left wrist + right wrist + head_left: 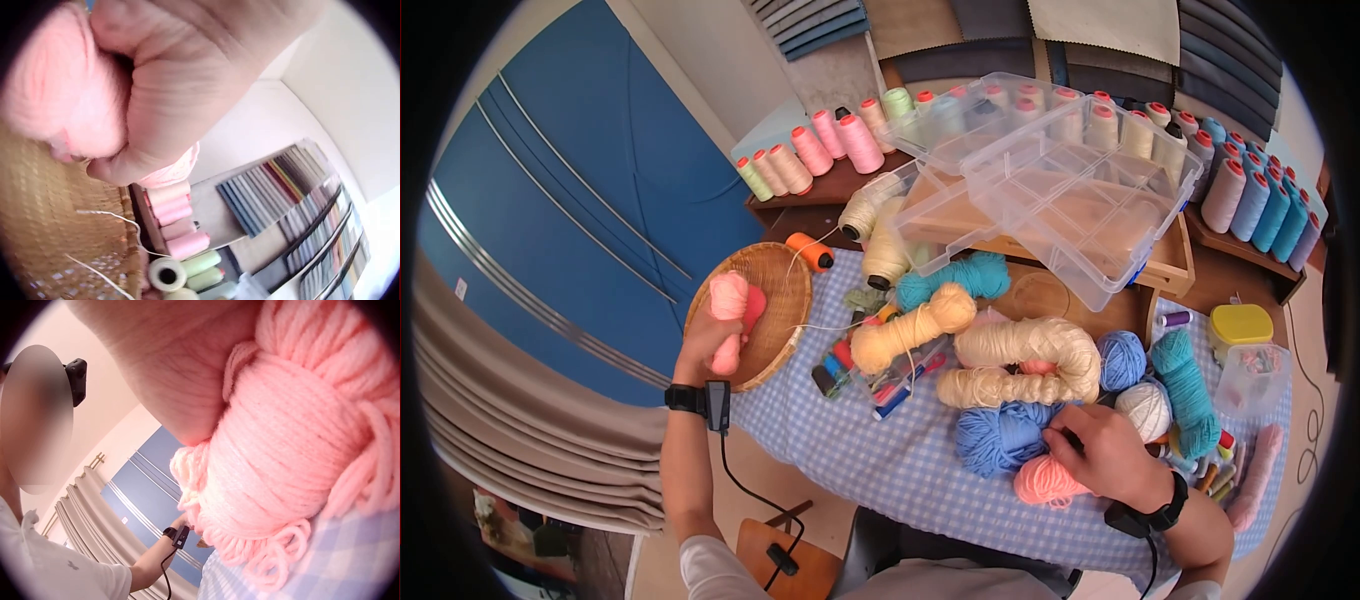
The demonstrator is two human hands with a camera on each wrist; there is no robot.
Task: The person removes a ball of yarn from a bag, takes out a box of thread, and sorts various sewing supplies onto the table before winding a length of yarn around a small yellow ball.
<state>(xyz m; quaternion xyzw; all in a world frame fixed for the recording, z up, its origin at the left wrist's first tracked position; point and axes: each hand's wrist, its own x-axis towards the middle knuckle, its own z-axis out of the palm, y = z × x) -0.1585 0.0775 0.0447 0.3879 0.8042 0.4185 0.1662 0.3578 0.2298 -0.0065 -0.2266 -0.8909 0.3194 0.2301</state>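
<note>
My left hand (705, 345) grips a pink skein of yarn (728, 295) over the round wicker basket (790, 345). A deeper red-pink item (754, 305) shows beside that skein, partly hidden by it. In the left wrist view the thumb and fingers wrap the pink yarn, above the basket's woven side. On the checked cloth, my right hand (1115, 455) has its fingers curled at a second pink skein (275, 444), whose loose loops lie on the cloth. Blue yarn (1000, 440) and a white ball (1145, 408) lie close by the right hand.
Cream yarn (1030, 355), yellow yarn (915, 325) and teal yarn (1185, 390) crowd the table. Behind them a clear compartment box (1050, 205) stands with its lid up. An orange thread cone (808, 250) sits against the basket, and pale thread crosses its rim. Thread cones (1250, 205) line the shelves.
</note>
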